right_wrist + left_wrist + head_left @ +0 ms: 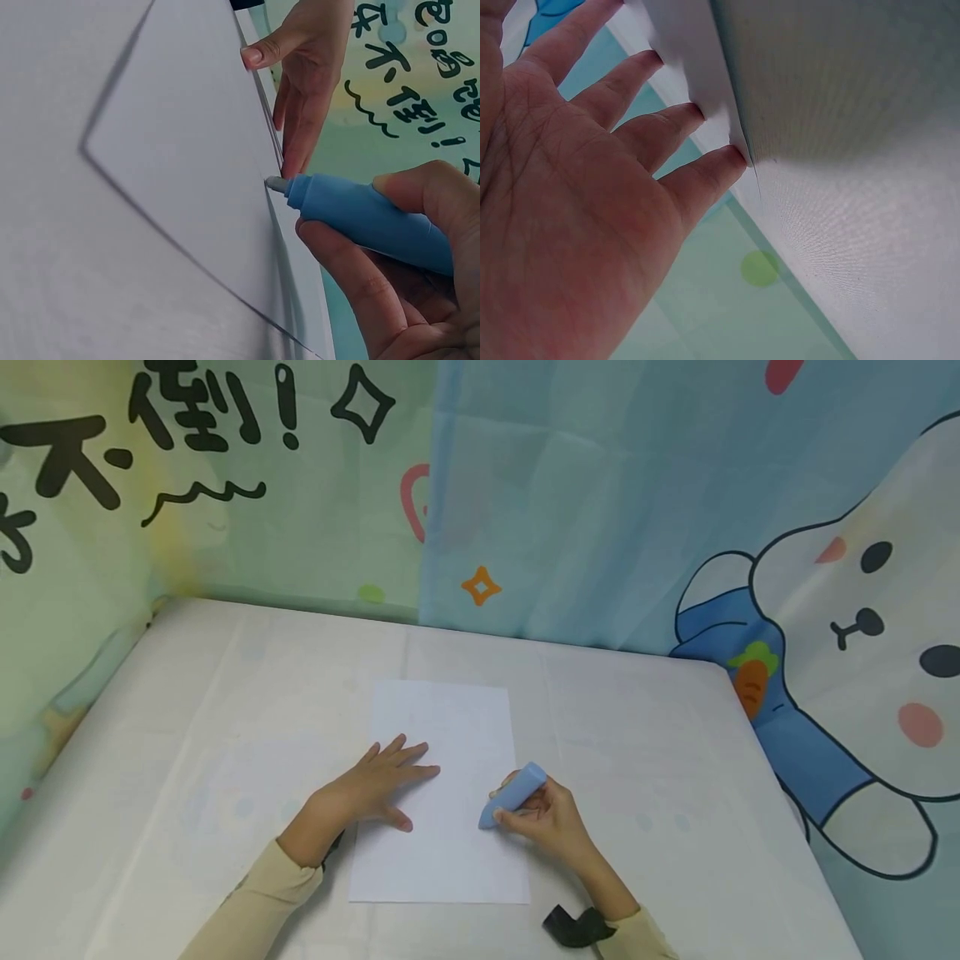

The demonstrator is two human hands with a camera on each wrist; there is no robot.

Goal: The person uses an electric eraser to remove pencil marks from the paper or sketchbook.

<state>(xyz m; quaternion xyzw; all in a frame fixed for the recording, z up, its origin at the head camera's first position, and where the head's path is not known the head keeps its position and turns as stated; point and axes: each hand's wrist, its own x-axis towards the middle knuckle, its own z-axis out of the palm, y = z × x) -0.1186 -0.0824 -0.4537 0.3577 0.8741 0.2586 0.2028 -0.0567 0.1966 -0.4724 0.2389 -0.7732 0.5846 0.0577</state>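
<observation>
Head view: the right hand (551, 814) has its grip curled round a stubby blue pen (512, 795), tip on the paper (442, 793); beside it the left hand (375, 785) lies open, flat, pinning this thin, floppy, probably slippery sheet to the tabletop (225, 710).

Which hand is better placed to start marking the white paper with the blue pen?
Right. The right hand grips the blue pen, tip at the paper; the left hand lies flat on it.
</observation>
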